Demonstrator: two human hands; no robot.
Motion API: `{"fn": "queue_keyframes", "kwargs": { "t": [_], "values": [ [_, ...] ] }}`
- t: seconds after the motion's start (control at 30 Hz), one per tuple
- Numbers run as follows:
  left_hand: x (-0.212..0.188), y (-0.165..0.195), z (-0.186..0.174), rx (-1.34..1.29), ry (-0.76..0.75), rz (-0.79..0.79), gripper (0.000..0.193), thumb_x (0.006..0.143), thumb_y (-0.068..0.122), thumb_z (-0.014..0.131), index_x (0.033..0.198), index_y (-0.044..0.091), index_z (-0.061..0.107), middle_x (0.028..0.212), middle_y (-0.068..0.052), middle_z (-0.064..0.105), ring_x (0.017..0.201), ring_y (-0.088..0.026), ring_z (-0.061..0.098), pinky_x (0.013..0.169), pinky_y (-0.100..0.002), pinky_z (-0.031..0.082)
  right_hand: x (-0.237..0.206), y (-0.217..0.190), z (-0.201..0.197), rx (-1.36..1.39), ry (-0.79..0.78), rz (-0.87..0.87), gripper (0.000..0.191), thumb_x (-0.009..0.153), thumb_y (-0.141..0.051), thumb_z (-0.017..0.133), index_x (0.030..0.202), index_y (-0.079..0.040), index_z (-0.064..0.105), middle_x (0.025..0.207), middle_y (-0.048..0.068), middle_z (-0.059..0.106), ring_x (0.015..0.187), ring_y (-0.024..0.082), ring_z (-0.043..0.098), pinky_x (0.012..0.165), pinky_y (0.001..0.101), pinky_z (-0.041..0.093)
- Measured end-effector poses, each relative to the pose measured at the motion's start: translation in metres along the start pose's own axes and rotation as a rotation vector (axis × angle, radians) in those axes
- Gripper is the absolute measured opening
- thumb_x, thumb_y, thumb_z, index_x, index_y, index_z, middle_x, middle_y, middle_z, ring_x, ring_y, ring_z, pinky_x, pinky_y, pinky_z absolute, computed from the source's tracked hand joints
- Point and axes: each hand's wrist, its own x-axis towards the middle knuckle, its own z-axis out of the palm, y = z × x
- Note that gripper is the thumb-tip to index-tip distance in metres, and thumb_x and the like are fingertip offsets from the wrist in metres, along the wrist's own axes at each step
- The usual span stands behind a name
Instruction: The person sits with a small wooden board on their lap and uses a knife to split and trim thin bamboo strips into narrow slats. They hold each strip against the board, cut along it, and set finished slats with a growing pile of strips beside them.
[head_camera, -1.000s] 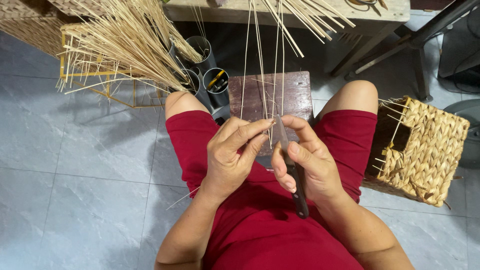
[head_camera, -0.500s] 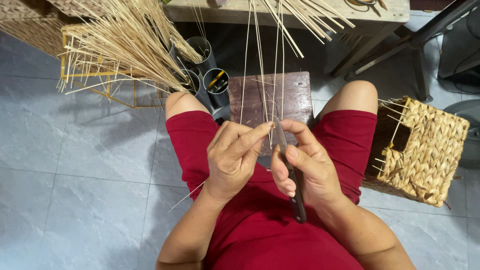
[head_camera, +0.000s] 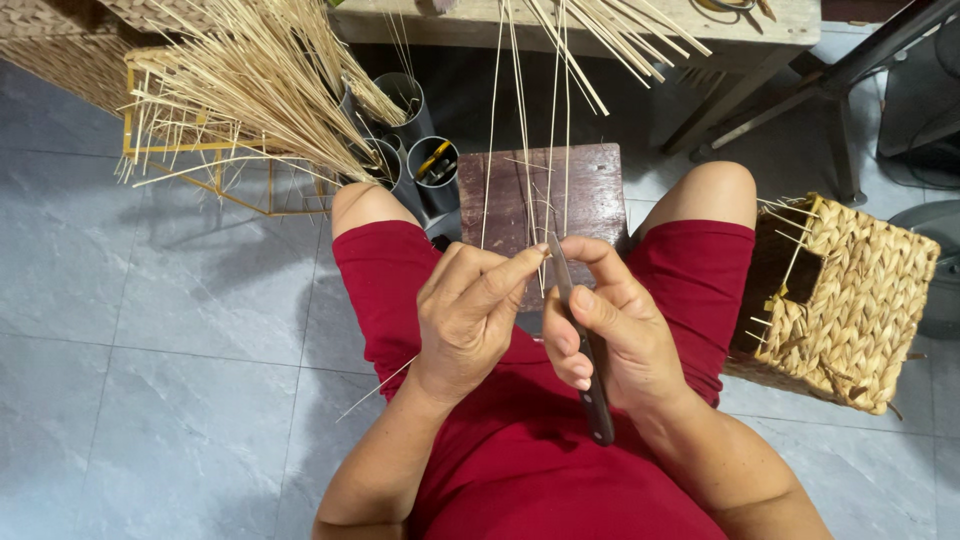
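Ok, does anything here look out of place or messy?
Little stands out. The woven basket at the right looks unfinished, with loose strand ends poking from its open side. The left hand pinches thin strips while the right hand holds a dark-handled knife.

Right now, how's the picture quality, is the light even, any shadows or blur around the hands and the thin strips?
Head view: soft, even light, no glare on the grey floor tiles; a faint shadow lies under the loose bundle of strips at upper left. Left hand, right hand and the dark-handled knife are sharp, and the held strips read clearly. The woven basket shows mild wide-angle stretch near the edge.
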Motion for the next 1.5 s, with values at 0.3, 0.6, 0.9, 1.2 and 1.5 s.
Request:
{"fn": "queue_keyframes", "kwargs": {
  "t": [0.3, 0.6, 0.9, 1.2, 1.5],
  "values": [
    [0.001, 0.0, 0.003, 0.0, -0.002, -0.008, 0.033, 0.089, -0.001, 0.081, 0.118, 0.012, 0.073, 0.086, -0.001, 0.062, 0.077, -0.016, 0.06, 0.067, -0.029, 0.051, 0.002, -0.003, -0.001, -0.006, 0.028, 0.023, 0.041, 0.105, -0.02, 0.062, 0.141, -0.012, 0.044, 0.077, 0.011, 0.057, 0.054, 0.015, 0.052, 0.044, 0.0258, 0.043],
    [0.006, 0.0, -0.001, -0.038, 0.016, -0.053, 0.022, 0.091, -0.001, 0.079, 0.11, 0.007, 0.072, 0.089, -0.004, 0.067, 0.079, -0.017, 0.064, 0.068, -0.03, 0.053, 0.011, 0.0, -0.001, -0.045, 0.021, 0.044, 0.041, 0.105, -0.023, 0.062, 0.141, -0.015, 0.043, 0.078, 0.013, 0.058, 0.053, 0.015, 0.05, 0.043, 0.0246, 0.04],
    [0.013, 0.002, -0.005, -0.079, -0.016, -0.086, 0.016, 0.092, 0.001, 0.078, 0.106, 0.005, 0.071, 0.091, -0.006, 0.069, 0.081, -0.02, 0.066, 0.07, -0.031, 0.053, 0.013, 0.001, -0.001, -0.023, 0.017, 0.073, 0.04, 0.105, -0.022, 0.061, 0.141, -0.016, 0.044, 0.079, 0.012, 0.058, 0.053, 0.014, 0.05, 0.043, 0.0242, 0.04],
    [0.007, -0.007, -0.013, -0.139, -0.178, -0.162, 0.02, 0.097, -0.001, 0.069, 0.117, 0.002, 0.069, 0.085, -0.008, 0.07, 0.074, -0.019, 0.072, 0.065, -0.03, 0.058, 0.009, -0.005, -0.005, 0.001, 0.014, 0.105, 0.041, 0.104, -0.022, 0.061, 0.141, -0.019, 0.044, 0.079, 0.012, 0.059, 0.052, 0.012, 0.049, 0.042, 0.0226, 0.04],
    [0.007, -0.008, -0.017, -0.133, -0.239, -0.157, 0.019, 0.098, 0.002, 0.068, 0.117, -0.001, 0.067, 0.091, -0.012, 0.069, 0.08, -0.022, 0.072, 0.068, -0.033, 0.057, 0.015, -0.001, -0.005, -0.002, 0.062, 0.128, 0.036, 0.104, -0.02, 0.062, 0.136, -0.017, 0.048, 0.077, 0.011, 0.057, 0.052, 0.013, 0.048, 0.042, 0.022, 0.039]
  ]
}}
